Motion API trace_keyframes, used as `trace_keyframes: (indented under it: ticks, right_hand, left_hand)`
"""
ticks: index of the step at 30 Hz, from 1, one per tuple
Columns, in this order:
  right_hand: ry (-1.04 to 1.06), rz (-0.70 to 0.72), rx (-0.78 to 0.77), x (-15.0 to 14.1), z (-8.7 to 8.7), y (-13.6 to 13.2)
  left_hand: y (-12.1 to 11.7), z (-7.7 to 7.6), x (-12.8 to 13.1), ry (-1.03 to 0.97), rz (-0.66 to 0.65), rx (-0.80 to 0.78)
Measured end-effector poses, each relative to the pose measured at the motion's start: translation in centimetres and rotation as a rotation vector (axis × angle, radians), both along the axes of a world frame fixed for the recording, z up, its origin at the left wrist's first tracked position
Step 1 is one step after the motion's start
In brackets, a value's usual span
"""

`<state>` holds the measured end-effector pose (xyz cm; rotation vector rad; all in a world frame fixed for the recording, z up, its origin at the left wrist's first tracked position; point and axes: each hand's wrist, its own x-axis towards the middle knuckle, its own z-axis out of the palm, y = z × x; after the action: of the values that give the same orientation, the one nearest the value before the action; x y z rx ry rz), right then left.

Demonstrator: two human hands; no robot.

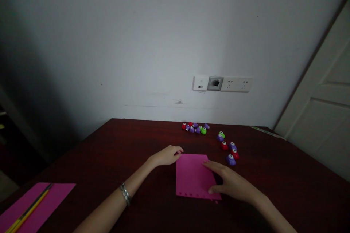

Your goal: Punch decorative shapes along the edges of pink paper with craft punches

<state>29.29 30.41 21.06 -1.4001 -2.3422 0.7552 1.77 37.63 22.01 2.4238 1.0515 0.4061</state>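
Note:
A pink sheet of paper [191,176] lies flat on the dark red-brown table, with a row of small holes along its near edge. At its far left corner is my left hand [166,155], fingers bent and pressed together on the corner; a metal bracelet [125,194] circles that wrist. My right hand [232,182] rests over the sheet's right edge, fingers stretched out and thumb spread apart. Tiny pink paper scraps [216,202] lie by the near right corner, below the right thumb.
Several red, purple and green toy pieces with eye-like tops [197,130] sit at the table's back, others [231,159] right of the sheet. Pencils [30,209] lie on another pink sheet [58,196] at left. Wall sockets [236,84] are behind; a thin printed strip [268,132] lies back right.

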Motion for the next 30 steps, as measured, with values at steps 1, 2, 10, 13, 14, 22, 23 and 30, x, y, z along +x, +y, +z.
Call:
trace_keyframes:
  ticks: [1, 2, 10, 13, 14, 22, 23, 30]
  right_hand:
    - [0.013, -0.004, 0.003, 0.1, 0.0, 0.0]
    - [0.017, -0.007, 0.005, 0.2, 0.1, 0.0]
    - [0.014, -0.067, 0.075, 0.4, 0.3, 0.4]
    - [0.048, -0.128, 0.188, 0.6, -0.9, 1.2]
    - [0.06, -0.151, 0.233, 0.8, -1.6, 1.5]
    - [0.197, -0.359, 0.331, 1.8, -5.0, 3.5]
    - [0.209, -0.36, 0.33, 1.8, -5.0, 3.5]
    - [0.296, -0.396, 0.3, 1.9, -4.9, 3.7]
  left_hand:
    - [-0.1, 0.0, 0.1, 0.004, -0.004, -0.001]
    - [-0.1, 0.0, 0.1, 0.008, -0.006, 0.0]
    - [1.9, -0.5, 0.4, -0.03, 0.056, 0.134]
    - [5.0, -0.4, 0.7, -0.043, 0.213, 0.154]
    - [6.3, -0.3, 0.9, -0.051, 0.279, 0.148]
    - [14.9, -0.8, 3.4, -0.062, 0.546, 0.085]
    - [15.4, -1.1, 3.7, -0.059, 0.534, 0.073]
    - [17.8, -1.9, 4.8, 0.037, 0.393, 0.003]
